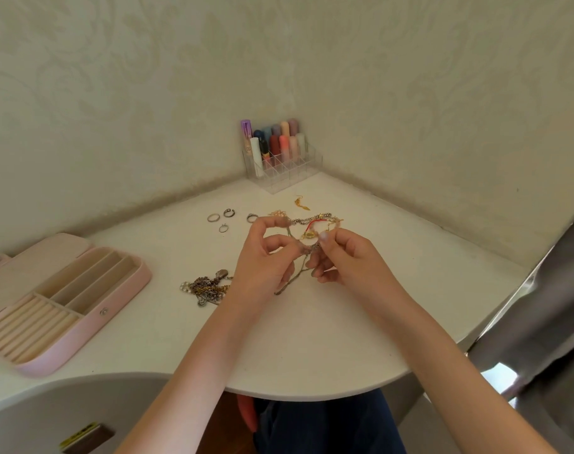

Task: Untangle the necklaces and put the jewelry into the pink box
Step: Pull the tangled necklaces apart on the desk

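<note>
Pinching a tangled necklace chain (298, 270) in both grips, left hand (266, 260) and right hand (341, 260), above the white corner bench (312, 339). Lying open at left, the pink box (92, 326); no legible writing, patterned wallpaper (148, 93) behind.

Pink box (92, 326), cream-lined; white table (312, 339)

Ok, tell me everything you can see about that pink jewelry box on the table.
The pink box lies open on the white table, left of both hands, touching neither. Its shell looks like soft pale-pink leatherette with rounded corners. Inside, cream lining forms a row of ring rolls at the near end and long divided compartments behind. All look empty. The lid lies flat behind it, with a snap tab; a metal snap shows on the front wall.
</note>
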`<state>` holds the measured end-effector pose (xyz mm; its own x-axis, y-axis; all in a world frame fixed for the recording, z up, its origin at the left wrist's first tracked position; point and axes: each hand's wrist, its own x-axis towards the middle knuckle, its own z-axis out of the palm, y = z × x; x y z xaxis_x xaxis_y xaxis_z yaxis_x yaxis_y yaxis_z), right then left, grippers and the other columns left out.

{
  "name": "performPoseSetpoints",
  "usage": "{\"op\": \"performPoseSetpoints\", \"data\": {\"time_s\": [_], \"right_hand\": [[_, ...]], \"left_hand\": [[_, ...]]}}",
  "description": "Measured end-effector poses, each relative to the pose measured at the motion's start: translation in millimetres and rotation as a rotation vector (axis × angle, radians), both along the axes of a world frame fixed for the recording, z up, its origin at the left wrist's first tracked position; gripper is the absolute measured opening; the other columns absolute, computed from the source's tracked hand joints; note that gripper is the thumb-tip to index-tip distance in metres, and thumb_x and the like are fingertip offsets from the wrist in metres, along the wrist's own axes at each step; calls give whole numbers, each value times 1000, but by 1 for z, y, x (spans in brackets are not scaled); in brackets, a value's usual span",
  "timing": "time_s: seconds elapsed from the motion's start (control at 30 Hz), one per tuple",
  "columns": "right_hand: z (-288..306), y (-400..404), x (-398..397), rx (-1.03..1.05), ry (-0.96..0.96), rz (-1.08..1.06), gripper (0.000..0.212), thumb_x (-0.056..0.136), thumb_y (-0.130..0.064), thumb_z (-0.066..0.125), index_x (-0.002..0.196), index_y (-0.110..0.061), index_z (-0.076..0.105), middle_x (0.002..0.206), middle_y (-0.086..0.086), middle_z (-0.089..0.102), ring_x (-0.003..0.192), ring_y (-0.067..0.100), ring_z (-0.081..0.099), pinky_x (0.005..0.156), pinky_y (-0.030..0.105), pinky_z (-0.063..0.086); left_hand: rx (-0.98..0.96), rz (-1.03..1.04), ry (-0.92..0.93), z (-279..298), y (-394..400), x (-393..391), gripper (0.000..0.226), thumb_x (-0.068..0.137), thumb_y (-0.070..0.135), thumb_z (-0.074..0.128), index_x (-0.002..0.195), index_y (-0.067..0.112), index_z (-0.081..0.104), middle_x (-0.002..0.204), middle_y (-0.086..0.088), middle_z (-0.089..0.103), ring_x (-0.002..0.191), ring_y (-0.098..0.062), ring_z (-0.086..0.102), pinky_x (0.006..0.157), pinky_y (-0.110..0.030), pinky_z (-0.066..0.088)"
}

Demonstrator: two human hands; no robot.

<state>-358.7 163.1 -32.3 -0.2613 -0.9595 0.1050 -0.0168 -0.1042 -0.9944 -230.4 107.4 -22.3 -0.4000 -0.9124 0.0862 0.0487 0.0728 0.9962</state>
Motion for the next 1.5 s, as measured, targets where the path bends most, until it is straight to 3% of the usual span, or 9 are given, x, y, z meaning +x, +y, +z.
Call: {"op": "performPoseSetpoints", "data": {"time_s": [0.17,0.33,0.53,0.8,0.93,1.13,1.3,1.4,1.5], "right_hand": [[4,-2,-1,-41,22,-46,33,96,-27,52,84,3,59,62,-1,56,51,9,49,52,19,42],[5,-5,-1,-86,41,-72,21,88,-21,65,73,-9,58,55,-2,51,46,9,42,47,19,36],[4,-6,-6,-40,0,-134,25,92,-29,59,71,-14,58,59,-6,56,50,7,48,52,20,41],[-11,-16,-18,-5,623,-199,16,89,-13,60,94,-27,66,82,-9,57,66,5,48,65,9,37],[-5,-34,-17,96,825,-165,17,88,-22,64,104,-18,65,93,-2,54,82,12,49,76,26,39],[3,-47,-8,277,931,-76,18,87,-24,66,90,-6,65,71,-4,51,76,16,51,70,30,40],[7,-42,2,306,935,-105,26,85,-22,60,99,0,62,85,8,59,89,30,60,70,33,44],[10,-39,12,352,891,-96,43,85,-42,64,106,-4,58,92,5,55,96,29,57,81,37,46],[9,-45,16,439,974,-14,31,83,-41,68,96,-15,57,106,5,59,105,27,55,92,45,46]], "left_hand": [[-80,22,-33,-4,2,2,35,82,-4,54,103,20,40,75,-5,64,44,-13,36,42,-21,27],[-283,-58,-174,-9,3,1,12,81,12,70,90,19,64,68,4,65,43,-7,45,45,-16,35],[-106,13,-57,0,2,3,8,92,13,58,84,13,56,67,-2,70,37,-13,44,40,-19,29],[130,119,273,13,-6,20,18,95,7,44,81,14,53,49,0,45,36,-11,31,34,-15,15],[132,123,345,20,-17,31,18,95,9,46,78,14,48,48,3,34,36,-8,26,33,-16,14],[63,225,336,20,-28,49,17,98,15,47,80,14,47,45,4,32,36,-9,24,34,-17,16],[34,271,323,18,-28,55,17,99,19,43,86,13,52,46,4,38,36,-9,27,35,-17,18],[0,296,276,19,-25,53,16,100,18,43,89,13,55,45,3,43,35,-11,32,35,-16,20],[-29,305,263,22,-23,54,16,100,15,42,94,11,56,45,1,47,35,-13,37,35,-18,21]]}}
